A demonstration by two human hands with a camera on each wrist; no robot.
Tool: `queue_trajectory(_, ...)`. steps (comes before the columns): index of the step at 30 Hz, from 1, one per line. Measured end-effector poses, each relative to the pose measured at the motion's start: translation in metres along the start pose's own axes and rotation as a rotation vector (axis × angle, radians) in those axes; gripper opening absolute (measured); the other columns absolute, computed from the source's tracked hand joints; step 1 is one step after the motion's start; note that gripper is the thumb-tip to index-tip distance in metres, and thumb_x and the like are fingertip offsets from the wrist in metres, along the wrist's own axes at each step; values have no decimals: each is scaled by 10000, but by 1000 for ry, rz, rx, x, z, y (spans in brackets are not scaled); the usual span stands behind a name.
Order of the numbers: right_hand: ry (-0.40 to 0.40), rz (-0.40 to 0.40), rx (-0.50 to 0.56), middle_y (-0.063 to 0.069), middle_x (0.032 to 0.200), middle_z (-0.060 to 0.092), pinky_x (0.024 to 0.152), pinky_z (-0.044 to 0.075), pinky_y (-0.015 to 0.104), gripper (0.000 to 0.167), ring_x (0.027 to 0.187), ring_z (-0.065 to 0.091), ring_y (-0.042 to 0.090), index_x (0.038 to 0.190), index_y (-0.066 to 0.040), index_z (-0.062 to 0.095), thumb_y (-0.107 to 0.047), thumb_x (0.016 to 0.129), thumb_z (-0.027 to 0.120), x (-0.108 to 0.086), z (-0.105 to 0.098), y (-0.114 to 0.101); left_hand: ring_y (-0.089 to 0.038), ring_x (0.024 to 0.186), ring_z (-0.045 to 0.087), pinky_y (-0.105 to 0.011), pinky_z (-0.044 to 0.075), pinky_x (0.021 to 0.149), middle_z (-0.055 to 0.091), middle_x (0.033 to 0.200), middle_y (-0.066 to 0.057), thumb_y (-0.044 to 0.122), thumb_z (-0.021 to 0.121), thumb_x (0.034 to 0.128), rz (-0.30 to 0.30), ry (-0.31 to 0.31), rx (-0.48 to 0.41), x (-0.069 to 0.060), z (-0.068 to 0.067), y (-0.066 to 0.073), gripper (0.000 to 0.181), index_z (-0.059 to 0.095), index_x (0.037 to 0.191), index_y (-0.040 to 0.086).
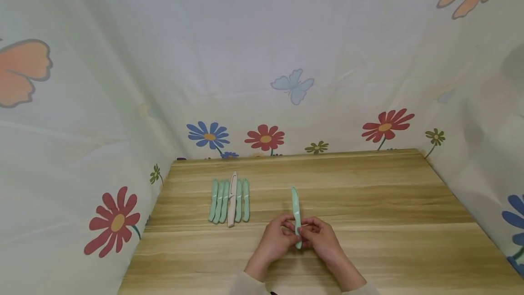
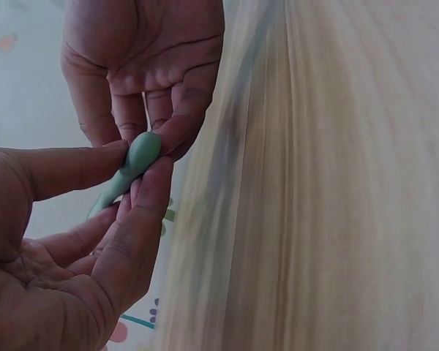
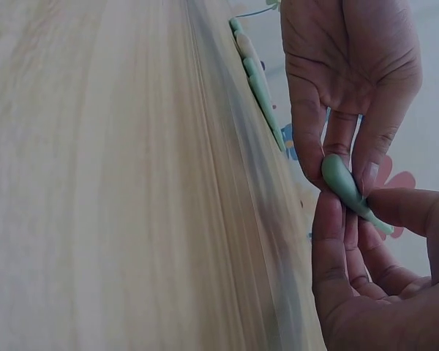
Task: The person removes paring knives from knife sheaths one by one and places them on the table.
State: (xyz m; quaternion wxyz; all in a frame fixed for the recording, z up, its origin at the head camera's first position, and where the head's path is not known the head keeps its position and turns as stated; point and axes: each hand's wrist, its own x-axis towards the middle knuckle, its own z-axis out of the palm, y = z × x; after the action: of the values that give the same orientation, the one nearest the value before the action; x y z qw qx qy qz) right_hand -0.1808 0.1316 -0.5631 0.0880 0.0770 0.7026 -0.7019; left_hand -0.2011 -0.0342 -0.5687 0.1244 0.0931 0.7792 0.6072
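"Watching from my distant seat, I start with the biggest thing: what fills the head view?"

"I have the white sheet point(image 1: 229, 35), printed with flowers point(image 1: 266, 139) and butterflies point(image 1: 292, 86), standing behind the wooden table point(image 1: 368, 195) and along its two sides."

"And next down in size?"

"The person's left hand point(image 1: 276, 239) and right hand point(image 1: 324, 239), both over the near half of the table."

"Smaller than those?"

"I see one beige knife point(image 1: 232, 205) lying on the table's left part, its tip toward the far edge. Five green knives point(image 1: 221, 201) flank it there, roughly parallel: three on its left, two on its right."

"Where is the held knife point(image 1: 295, 201)?"

"Also green, it sits over the table's near half, tip toward the far edge."

"And the grip?"

"Both clamped on it: in my wrist views, each thumb and its fingers pinch the handle."
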Motion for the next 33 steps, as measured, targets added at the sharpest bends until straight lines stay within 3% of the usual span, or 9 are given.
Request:
queue_trajectory(16,1,19,-29,110,962,679,708,621,312,339,810,681,171,1250,103,613,-50,958,691,-2,1,-2,-118,822,667,-231,554,667,682,987,-43,10,819,811,-13,-13,26,-1,-3,2,478,661,1260,46)
queue_trajectory(23,-9,19,-44,119,974,676,700,622,352,340,798,665,191,1255,117,605,-43,966,684,-3,1,-1,-173,990,682,-291,586,801,675,1134,-73,17,776,839,-27,-105,1,5,-15,-4,639,551,1437,42)
queue_trajectory(29,-33,14,-47,113,978,681,717,628,363,364,807,664,188,1261,119,598,-58,958,694,-7,-1,-1,-260,972,714,-381,625,817,671,1149,-129,149,684,977,-46,-25,-90,17,-19,0,486,557,1420,-5)
queue_trajectory(33,-67,14,-55,133,1007,720,734,629,367,383,831,677,180,1278,123,581,-78,970,686,-8,-2,-1,-271,958,735,-424,634,854,681,1102,-130,186,665,1008,-47,24,-133,28,-17,2,428,591,1381,-12)
